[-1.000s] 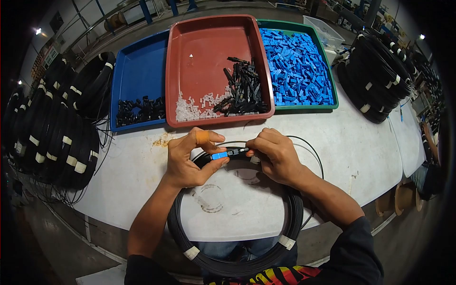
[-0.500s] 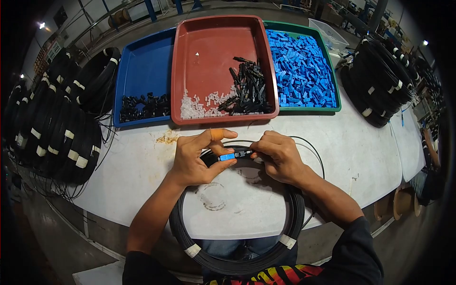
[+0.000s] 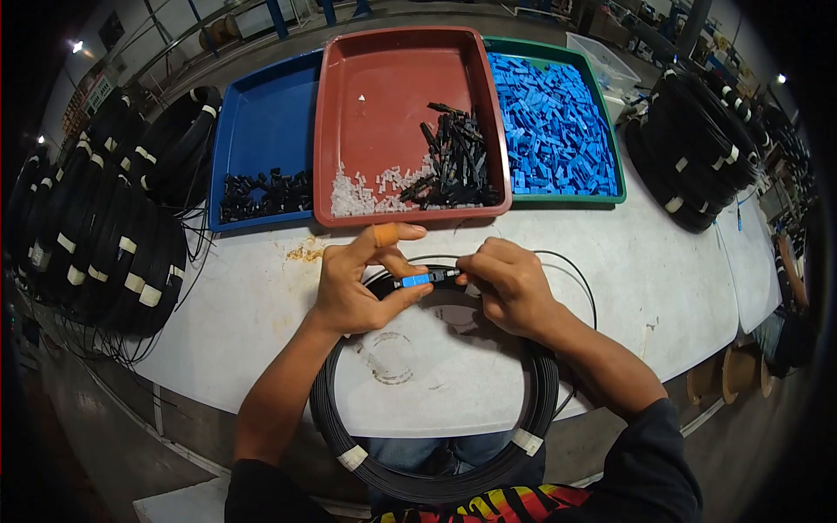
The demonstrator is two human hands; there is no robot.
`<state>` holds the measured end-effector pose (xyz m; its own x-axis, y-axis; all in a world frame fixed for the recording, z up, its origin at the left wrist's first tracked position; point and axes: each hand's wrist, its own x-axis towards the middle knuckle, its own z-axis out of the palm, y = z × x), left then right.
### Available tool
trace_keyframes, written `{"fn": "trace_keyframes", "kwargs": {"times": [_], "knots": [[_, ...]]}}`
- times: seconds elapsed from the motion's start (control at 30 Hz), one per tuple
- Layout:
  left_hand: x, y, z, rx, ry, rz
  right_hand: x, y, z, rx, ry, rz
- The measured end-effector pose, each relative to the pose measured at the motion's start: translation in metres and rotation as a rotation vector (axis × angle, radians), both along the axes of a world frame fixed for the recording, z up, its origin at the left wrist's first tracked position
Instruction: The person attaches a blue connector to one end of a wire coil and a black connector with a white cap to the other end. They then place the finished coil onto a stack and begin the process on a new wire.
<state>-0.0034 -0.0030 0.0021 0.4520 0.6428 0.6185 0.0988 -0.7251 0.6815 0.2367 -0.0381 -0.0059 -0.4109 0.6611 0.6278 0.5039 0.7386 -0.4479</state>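
My left hand [image 3: 353, 283] pinches a blue fiber-optic connector [image 3: 417, 280] between thumb and a fingertip, its index finger raised with an orange wrap around it. The connector has a black rear part pointing to the right. At that rear end, my right hand [image 3: 510, 283] is closed on the thin black cable, its fingertips hiding most of the grip. Beneath both hands lies a black cable coil [image 3: 544, 375], bound with white tape and overhanging the table's front edge. One loose loop of cable [image 3: 586, 288] curves out to the right of my right hand.
Behind my hands stand a blue tray [image 3: 261, 122] with small black parts, a red tray [image 3: 392, 96] with white and black pieces, and a green-rimmed tray [image 3: 621, 187] full of blue connectors. Stacked cable coils flank the white table [image 3: 663, 288] at left [image 3: 96, 244] and right [image 3: 689, 166].
Both hands have shifted up slightly, carrying the blue connector with them. The connector tilts a little more, and its black rear end still meets my right fingertips.
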Motion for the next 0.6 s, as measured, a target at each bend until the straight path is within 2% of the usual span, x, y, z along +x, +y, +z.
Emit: {"fn": "trace_keyframes", "kwargs": {"times": [0.1,0.17,0.27,0.33,0.37,0.43,0.53,0.6], "knots": [[-0.0005,0.0008,-0.0011,-0.063,-0.103,-0.032,0.0002,0.0006,0.0023,-0.020,0.040,-0.056],[-0.0018,0.0022,-0.0019,-0.074,-0.105,-0.033,0.0010,0.0011,0.0034,0.064,-0.016,-0.038],[-0.0018,0.0003,-0.0014,-0.046,-0.065,-0.037,0.0010,0.0002,0.0028,0.040,-0.072,-0.022],[-0.0030,-0.0005,-0.0008,0.041,0.107,-0.001,0.0016,0.0010,0.0008,0.014,-0.060,-0.020],[-0.0032,-0.0001,-0.0006,0.047,0.106,0.006,0.0014,0.0020,0.0004,-0.013,-0.045,-0.023],[-0.0034,-0.0001,-0.0014,-0.043,0.014,0.001,-0.0009,0.0007,0.0024,0.014,-0.041,-0.038],[-0.0042,0.0028,-0.0023,-0.039,-0.077,-0.040,-0.0015,0.0003,0.0036,0.030,-0.030,-0.059],[-0.0025,0.0012,-0.0019,-0.071,-0.068,-0.026,-0.0009,0.0002,0.0031,0.021,-0.026,-0.062]]}}
